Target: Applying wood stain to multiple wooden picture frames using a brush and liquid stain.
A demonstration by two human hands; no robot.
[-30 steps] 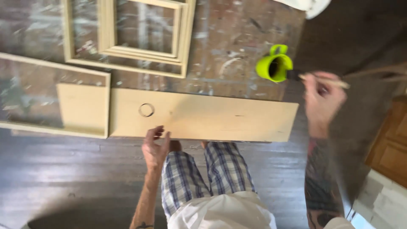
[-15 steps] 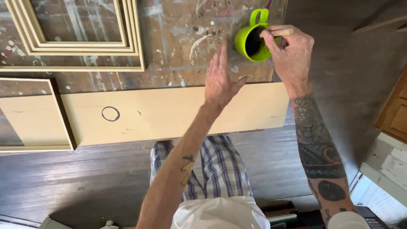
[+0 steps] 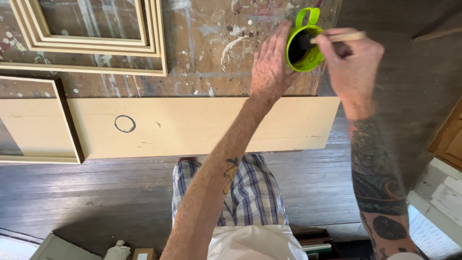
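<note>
A lime-green cup with a handle stands on the paint-spattered table top, holding dark liquid. My left hand presses against the cup's left side, fingers extended along it. My right hand grips a paintbrush whose dark tip sits inside the cup. A long cream-painted board lies across the table's near edge below both hands, with a dark ring mark on it.
Cream picture frames lie nested at the top left. Another cream panel overlaps the board's left end. Dark wooden floorboards run below. White painted boards lean at the right.
My left hand has risen from the board's near edge to the cup. My right hand brought the brush over and into the cup. The view has shifted right and closer.
</note>
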